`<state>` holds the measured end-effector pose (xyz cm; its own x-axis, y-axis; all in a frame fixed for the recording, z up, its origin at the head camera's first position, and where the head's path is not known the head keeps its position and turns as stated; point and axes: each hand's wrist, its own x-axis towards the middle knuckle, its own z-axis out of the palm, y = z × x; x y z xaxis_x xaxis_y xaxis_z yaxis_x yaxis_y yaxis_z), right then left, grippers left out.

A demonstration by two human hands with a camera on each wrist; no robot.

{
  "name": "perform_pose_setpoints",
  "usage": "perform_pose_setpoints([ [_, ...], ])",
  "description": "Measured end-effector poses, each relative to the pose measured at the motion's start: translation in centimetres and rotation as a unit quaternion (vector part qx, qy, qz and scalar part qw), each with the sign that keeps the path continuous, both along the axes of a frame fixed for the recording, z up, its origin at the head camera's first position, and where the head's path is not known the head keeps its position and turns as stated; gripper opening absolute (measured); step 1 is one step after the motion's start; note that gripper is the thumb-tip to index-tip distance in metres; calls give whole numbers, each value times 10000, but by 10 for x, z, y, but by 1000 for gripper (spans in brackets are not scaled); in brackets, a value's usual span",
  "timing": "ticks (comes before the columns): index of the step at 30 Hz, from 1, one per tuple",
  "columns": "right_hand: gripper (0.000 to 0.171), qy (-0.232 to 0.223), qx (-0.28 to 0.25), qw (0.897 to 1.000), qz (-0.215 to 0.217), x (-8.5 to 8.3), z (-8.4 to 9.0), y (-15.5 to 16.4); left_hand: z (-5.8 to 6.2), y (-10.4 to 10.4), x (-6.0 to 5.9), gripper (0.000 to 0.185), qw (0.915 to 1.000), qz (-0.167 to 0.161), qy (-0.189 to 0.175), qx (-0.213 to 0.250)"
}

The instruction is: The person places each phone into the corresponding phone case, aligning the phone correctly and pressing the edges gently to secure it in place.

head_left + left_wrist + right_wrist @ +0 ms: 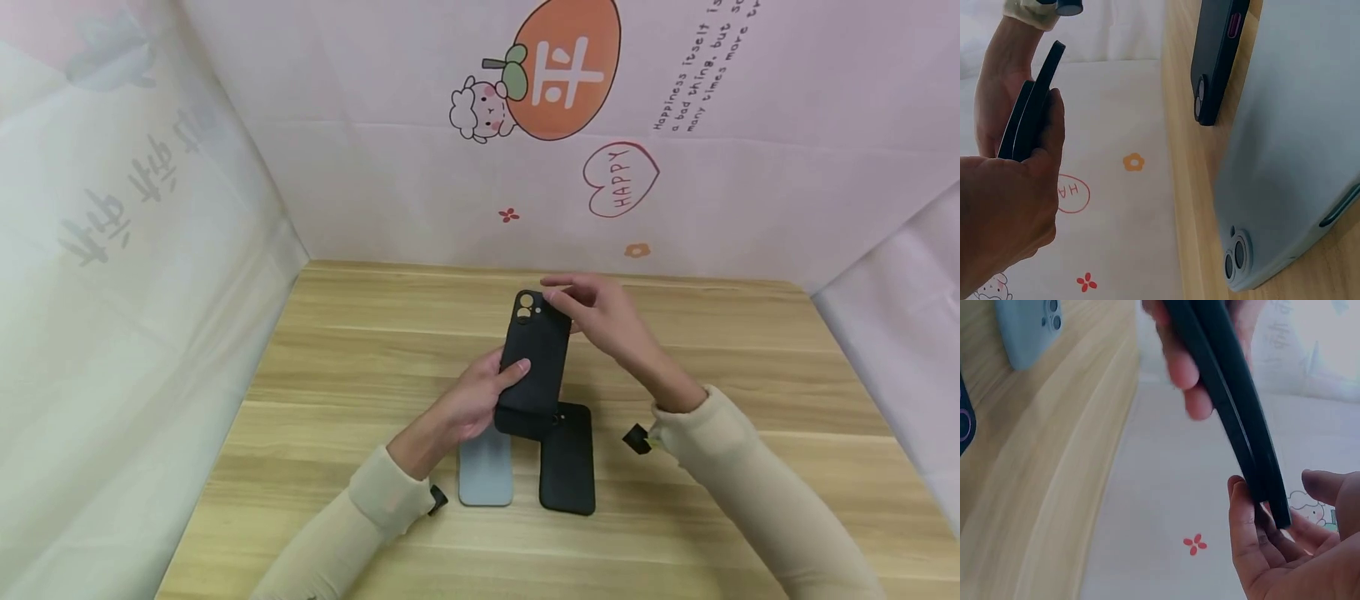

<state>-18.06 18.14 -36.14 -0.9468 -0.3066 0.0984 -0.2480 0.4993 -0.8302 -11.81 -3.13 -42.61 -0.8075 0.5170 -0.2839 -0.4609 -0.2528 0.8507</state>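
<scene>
My left hand point(476, 392) grips a black phone case point(536, 354) above the table, thumb across its back and fingers beneath. Pale colour shows through its round camera openings. A second thin dark slab point(1200, 369) lies against the case, slightly offset lengthwise, as the right wrist view shows. My right hand point(596, 312) is at the case's top end, its fingers touching around that end. In the right wrist view its thumb point(1322, 487) stands apart from the slabs. Below lie a pale blue-grey phone point(486, 479) and a black phone point(567, 467), both back up.
A wooden tabletop point(337, 383) carries the phones. White printed cloth point(420, 192) rises behind it, with more cloth at both sides. Small black devices sit at my left cuff point(390, 496) and right cuff point(705, 425).
</scene>
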Motion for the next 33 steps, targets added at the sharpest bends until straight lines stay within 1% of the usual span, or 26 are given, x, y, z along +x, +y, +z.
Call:
perform_pose_setpoints([
  [5, 29, -62, -18, 9999, 126, -1, -3, -7, -1, 3, 2, 46, 9998, -178, 122, 8],
  [10, 23, -99, -100, 9998, 172, -1, -8, -12, -1, 4, 5, 48, 9993, -326, 162, 79],
  [19, 22, 94, -236, 9990, 381, 0, -13, -14, 0, 1, 6, 51, 9984, -469, 307, 124],
  [26, 21, 62, -200, 9992, 353, 2, -16, -14, -2, 0, 5, 54, 9976, -568, 313, 228],
  [29, 20, 43, -189, 9993, 309, 3, -18, -15, -2, -1, 5, 53, 9974, -583, 309, 276],
  [33, 20, -43, -198, 9992, 355, 5, -20, -17, -2, -1, 5, 52, 9975, -574, 275, 306],
])
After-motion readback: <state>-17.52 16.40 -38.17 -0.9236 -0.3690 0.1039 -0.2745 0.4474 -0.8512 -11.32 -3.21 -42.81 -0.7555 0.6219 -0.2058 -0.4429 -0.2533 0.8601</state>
